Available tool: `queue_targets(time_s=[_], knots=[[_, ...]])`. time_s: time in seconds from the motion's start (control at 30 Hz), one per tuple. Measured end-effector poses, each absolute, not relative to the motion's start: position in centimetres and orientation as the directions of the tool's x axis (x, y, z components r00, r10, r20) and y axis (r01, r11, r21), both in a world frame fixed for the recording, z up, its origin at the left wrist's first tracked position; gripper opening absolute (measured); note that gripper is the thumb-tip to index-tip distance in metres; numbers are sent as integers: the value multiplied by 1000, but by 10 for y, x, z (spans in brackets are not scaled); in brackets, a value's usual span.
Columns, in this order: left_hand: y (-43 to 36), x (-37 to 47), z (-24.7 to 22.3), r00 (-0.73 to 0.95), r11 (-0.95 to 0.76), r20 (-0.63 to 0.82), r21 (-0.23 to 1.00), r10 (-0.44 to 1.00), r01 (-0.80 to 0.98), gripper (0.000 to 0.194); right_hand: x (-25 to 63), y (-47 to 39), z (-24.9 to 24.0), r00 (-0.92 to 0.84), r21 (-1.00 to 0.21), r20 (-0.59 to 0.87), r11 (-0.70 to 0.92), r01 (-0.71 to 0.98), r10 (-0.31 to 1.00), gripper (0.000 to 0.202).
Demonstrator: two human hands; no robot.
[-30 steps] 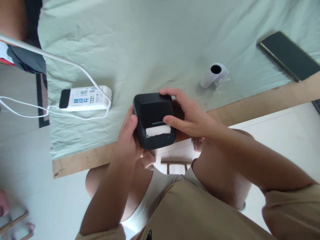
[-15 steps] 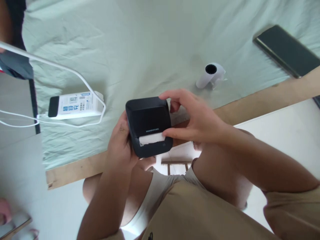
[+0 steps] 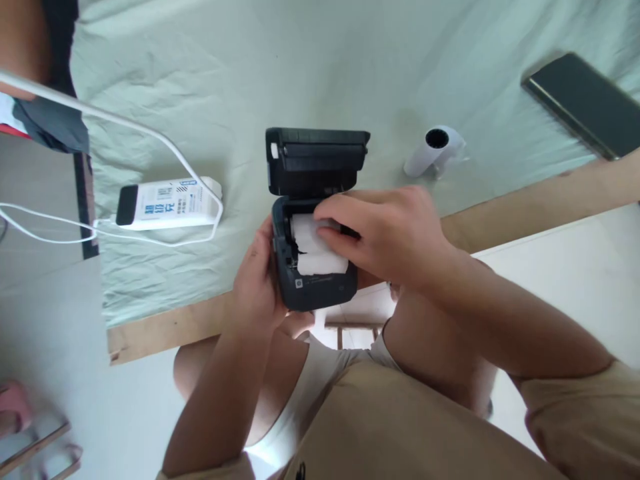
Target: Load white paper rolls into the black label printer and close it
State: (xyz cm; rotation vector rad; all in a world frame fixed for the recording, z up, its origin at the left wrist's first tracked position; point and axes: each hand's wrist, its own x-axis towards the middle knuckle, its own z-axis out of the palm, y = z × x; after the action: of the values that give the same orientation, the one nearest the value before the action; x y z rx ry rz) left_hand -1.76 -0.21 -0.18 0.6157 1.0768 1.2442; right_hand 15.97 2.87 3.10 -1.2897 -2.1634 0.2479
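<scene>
A small black label printer (image 3: pixel 320 297) is held over the table's near edge, its lid (image 3: pixel 313 181) swung up and back. My left hand (image 3: pixel 257 283) is closed around the printer's left side, with the far fingers hidden beneath it. Inside the compartment lies a white paper roll (image 3: pixel 323 262), its loose end reaching over the front lip. My right hand (image 3: pixel 393 230) comes in from the right; its thumb and forefinger are closed on the roll. Part of the roll is covered by those fingers.
On the green cloth (image 3: pixel 240 80), a second white paper roll (image 3: pixel 421 157) stands right of the printer. A black phone (image 3: pixel 587 103) lies farther right. Leftward are a white power bank (image 3: pixel 173 203) and its white cable (image 3: pixel 125 127). Another person's arm (image 3: pixel 25 47) shows at upper left.
The printer's lid has gone from closed to raised, exposing the paper roll. My right hand has moved from the lid's right edge onto the roll. My left hand keeps its hold.
</scene>
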Motion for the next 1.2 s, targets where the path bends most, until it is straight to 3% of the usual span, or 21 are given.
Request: queue_targets(time_s=[0.1,0.17,0.27,0.37,0.47,0.57,0.7,0.87,1.07,1.13,1.2], knots=[[-5,-20,2,50,297,-306,856,951,-424,44,160,32,33,-473,-340,223,523,782,853,18],[-6,-22,4,100,334,-320,868,942,-367,48,162,32,37,-498,-355,177,527,772,849,25],[-7,-24,7,62,325,-323,887,944,-327,43,170,29,43,-489,-554,240,532,640,839,33],[-6,-23,8,-41,282,-315,896,948,-344,33,183,29,41,-313,-846,309,409,341,898,39],[-5,-24,7,-10,318,-345,876,939,-363,36,196,37,28,-112,-944,237,256,209,965,32],[-6,-23,7,31,318,-336,853,941,-413,35,205,46,12,-134,-853,256,289,434,957,14],[-7,-21,8,3,284,-318,842,948,-458,33,208,50,-4,-244,-604,345,413,682,907,18],[-6,-21,10,-7,311,-349,844,937,-437,34,207,48,-5,-245,-529,292,369,764,925,43],[-6,-24,6,20,295,-317,857,948,-423,38,237,47,22,-163,-340,709,535,774,686,27],[-6,-23,6,2,304,-332,861,943,-407,41,252,55,19,-136,-350,674,476,807,726,37],[-6,-22,7,-9,309,-340,865,940,-395,40,264,65,9,-117,-418,545,389,821,830,52]])
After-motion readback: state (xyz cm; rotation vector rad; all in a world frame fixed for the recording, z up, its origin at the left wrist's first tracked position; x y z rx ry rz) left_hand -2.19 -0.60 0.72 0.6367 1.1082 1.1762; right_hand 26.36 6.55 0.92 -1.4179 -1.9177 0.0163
